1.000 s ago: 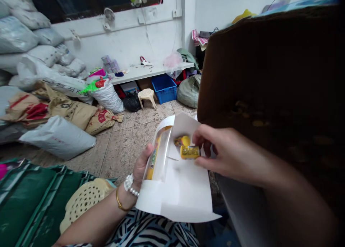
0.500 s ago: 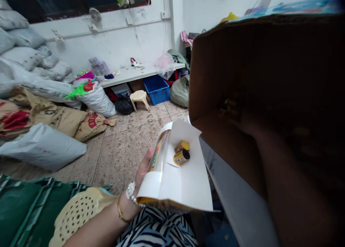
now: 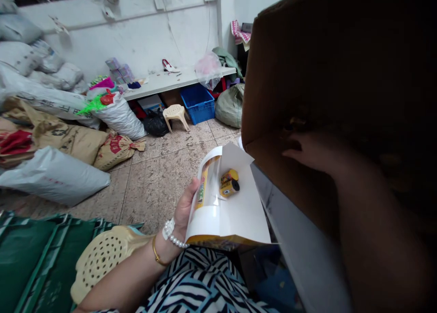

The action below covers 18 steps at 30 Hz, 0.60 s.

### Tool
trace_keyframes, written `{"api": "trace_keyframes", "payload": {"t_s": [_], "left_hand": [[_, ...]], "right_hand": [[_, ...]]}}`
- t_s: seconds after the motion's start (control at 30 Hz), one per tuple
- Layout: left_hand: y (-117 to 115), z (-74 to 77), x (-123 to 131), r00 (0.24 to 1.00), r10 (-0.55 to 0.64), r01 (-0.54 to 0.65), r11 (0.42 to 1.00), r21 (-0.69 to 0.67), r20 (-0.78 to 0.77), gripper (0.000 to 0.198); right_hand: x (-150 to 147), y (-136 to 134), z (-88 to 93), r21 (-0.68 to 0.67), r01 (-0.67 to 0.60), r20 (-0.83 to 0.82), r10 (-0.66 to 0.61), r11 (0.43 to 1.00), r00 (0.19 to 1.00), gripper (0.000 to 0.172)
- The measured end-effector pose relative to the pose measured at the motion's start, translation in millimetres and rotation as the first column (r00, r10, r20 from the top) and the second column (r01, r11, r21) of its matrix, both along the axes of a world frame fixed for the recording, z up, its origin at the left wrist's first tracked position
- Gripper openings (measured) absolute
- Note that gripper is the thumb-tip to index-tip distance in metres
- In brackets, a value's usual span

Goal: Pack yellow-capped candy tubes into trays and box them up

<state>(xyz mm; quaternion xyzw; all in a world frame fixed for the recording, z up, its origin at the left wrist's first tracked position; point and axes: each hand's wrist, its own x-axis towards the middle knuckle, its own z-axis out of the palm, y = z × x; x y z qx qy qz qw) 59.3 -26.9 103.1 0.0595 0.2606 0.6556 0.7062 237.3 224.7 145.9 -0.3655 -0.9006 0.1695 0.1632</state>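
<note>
Two hands are in view: the left hand and the right hand. There is one open white carton, and two small yellow rolls lie in it. One large brown cardboard box fills the right side. The left wrist carries two bands: one pearl bracelet and one gold bangle. On the floor stand one blue crate and one small cream stool. One perforated cream seat shows at the lower left.
</note>
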Motion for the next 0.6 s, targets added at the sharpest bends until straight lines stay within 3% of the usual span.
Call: {"api": "trace_keyframes", "payload": {"t_s": [0.07, 0.13, 0.2, 0.3, 0.4, 0.6], "left_hand": [[0, 1.3, -1, 1.0, -0.017, 0.017, 0.999, -0.037, 0.004, 0.055], [-2, 0.3, -2, 1.0, -0.006, 0.005, 0.999, -0.041, -0.005, 0.053], [-4, -2.2, -3, 0.999, 0.026, -0.027, 0.999, -0.024, -0.025, 0.049], [-7, -5.2, -2, 0.998, 0.024, -0.028, 0.997, -0.066, -0.065, 0.044], [-8, -4.7, -2, 0.997, 0.023, -0.03, 0.995, -0.094, -0.07, 0.046], [-7, -13.5, -9, 1.0, 0.026, -0.026, 0.997, -0.07, 0.003, 0.052]], "right_hand": [[-18, -42, 18.6, 0.019, -0.162, 0.014, 0.162, 0.987, 0.987, 0.022], [-38, -85, 23.7, 0.032, -0.472, 0.061, 0.47, 0.881, 0.881, 0.017], [-55, -120, 15.0, 0.111, -0.623, 0.21, 0.594, 0.774, 0.776, 0.013], [-70, -147, -4.8, 0.195, -0.656, 0.342, 0.576, 0.729, 0.742, 0.022], [-69, -147, -7.1, 0.207, -0.684, 0.407, 0.575, 0.699, 0.71, 0.025], [-49, -122, 20.1, 0.156, -0.521, 0.483, 0.395, 0.839, 0.782, 0.018]]}}
